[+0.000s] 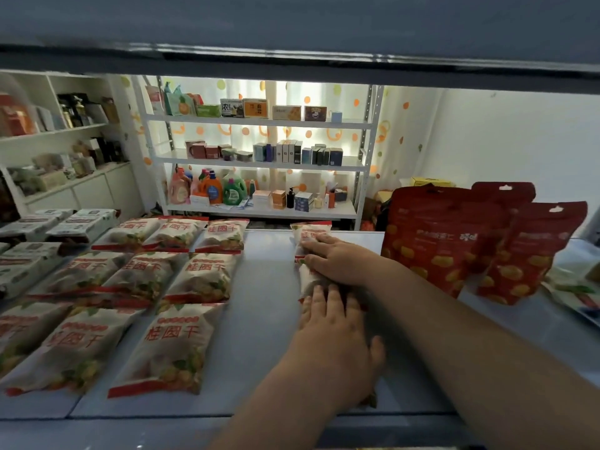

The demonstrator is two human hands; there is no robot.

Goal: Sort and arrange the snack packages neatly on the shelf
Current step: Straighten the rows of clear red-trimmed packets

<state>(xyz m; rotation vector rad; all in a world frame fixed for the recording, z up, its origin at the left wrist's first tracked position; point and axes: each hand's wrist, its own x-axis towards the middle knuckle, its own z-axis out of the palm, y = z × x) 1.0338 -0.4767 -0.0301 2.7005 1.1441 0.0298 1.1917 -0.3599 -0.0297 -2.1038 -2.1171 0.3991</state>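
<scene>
Both hands, left (334, 323) and right (337, 259), press flat, fingers spread and grasping nothing, lining snack packs (310, 235) into a new column on the shelf (266, 287).

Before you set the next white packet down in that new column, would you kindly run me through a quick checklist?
1. Left hand flat on near packet: ok.
2. Right hand flat on far packet: ok.
3. Bare shelf between the new column and laid rows: ok.
4. New column square with those rows: cannot tell, hands cover it.
5. Red bags clear of the column: ok, standing apart on the right.
</scene>
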